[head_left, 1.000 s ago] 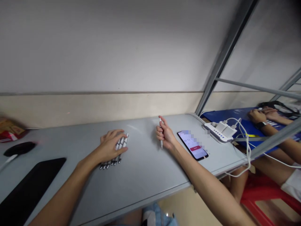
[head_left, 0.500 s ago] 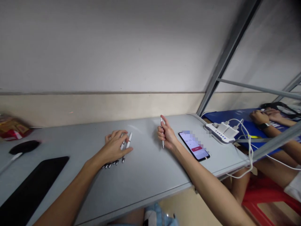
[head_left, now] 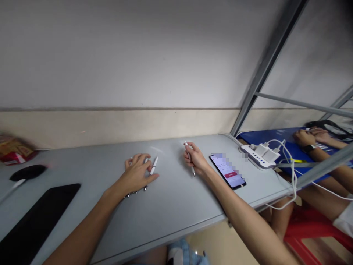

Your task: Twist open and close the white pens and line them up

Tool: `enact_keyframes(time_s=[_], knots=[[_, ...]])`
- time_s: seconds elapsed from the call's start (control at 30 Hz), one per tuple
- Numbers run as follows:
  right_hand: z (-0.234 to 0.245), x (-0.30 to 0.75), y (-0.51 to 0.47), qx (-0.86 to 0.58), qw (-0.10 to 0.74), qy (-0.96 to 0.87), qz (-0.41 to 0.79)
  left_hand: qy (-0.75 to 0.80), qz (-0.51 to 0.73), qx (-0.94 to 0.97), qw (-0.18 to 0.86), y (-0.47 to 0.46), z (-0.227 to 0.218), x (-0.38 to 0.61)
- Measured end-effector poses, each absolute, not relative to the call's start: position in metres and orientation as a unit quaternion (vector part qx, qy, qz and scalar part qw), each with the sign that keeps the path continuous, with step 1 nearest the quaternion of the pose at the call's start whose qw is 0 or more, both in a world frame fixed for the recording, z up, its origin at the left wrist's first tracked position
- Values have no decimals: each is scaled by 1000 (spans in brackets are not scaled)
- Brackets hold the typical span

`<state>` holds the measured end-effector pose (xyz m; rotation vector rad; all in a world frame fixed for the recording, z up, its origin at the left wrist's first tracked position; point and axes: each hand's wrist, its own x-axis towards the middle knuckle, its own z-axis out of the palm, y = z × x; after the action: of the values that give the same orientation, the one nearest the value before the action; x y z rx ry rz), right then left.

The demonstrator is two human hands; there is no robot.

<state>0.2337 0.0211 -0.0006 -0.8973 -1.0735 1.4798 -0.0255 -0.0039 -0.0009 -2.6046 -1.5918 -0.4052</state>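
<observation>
My left hand lies over a row of pens on the grey desk, its fingers bent and spread and its thumb apart. A white pen shows between the thumb and the fingers, slanting on the desk. Metal tips of other pens poke out below the palm; most of their length is hidden. Farther right, my right hand is closed around a single white pen, held just above the desk, with its metal tip pointing down towards me.
Right of my right hand lies a phone with a lit timer screen. Behind it stands a white power strip with plugs and cables. A black flat panel, a black oval object and a red packet lie left. Another person's hands rest at the blue table.
My left hand has shifted slightly right over the pens, and the outer pen moved with it. The pen in my right hand has tilted, its top now leaning left.
</observation>
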Motion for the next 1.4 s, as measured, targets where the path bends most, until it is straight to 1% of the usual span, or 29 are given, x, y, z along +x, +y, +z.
enact_keyframes(time_s=[0.07,0.13,0.23,0.27,0.33,0.4,0.47,0.73,0.87,0.97,1.07,1.13,1.23,1.33,1.4], knots=[[-5,233,22,-450,503,-512,531,-517,-134,-845,34,-5,-1,-24],[-9,233,23,-528,474,-585,394,-517,-137,-844,38,-6,-1,-23],[-12,236,24,-601,400,-664,196,-519,-144,-841,37,-8,-1,-20],[-12,237,24,-615,370,-678,158,-521,-147,-840,33,-8,0,-18],[-11,241,24,-640,312,-691,125,-525,-154,-836,20,-9,0,-16],[-11,244,24,-665,265,-689,116,-530,-165,-832,5,-9,1,-14],[-10,248,25,-681,241,-682,112,-534,-177,-827,-5,-9,2,-12],[-9,255,27,-695,207,-681,100,-537,-242,-808,-8,-8,5,-11],[-5,252,22,-702,227,-673,57,-530,-240,-813,-28,-9,9,-10],[-1,247,17,-658,300,-691,27,-516,-234,-823,-39,-9,10,-9],[4,241,11,-539,395,-740,72,-501,-235,-832,-36,-9,10,-9],[6,236,6,-441,419,-783,131,-490,-241,-837,-38,-10,9,-8],[6,227,0,-364,394,-815,218,-469,-245,-848,-37,-11,7,-7],[4,218,-3,-362,356,-820,266,-450,-244,-858,-23,-12,7,-5],[2,214,-2,-380,349,-807,289,-445,-236,-864,-7,-13,8,-5]])
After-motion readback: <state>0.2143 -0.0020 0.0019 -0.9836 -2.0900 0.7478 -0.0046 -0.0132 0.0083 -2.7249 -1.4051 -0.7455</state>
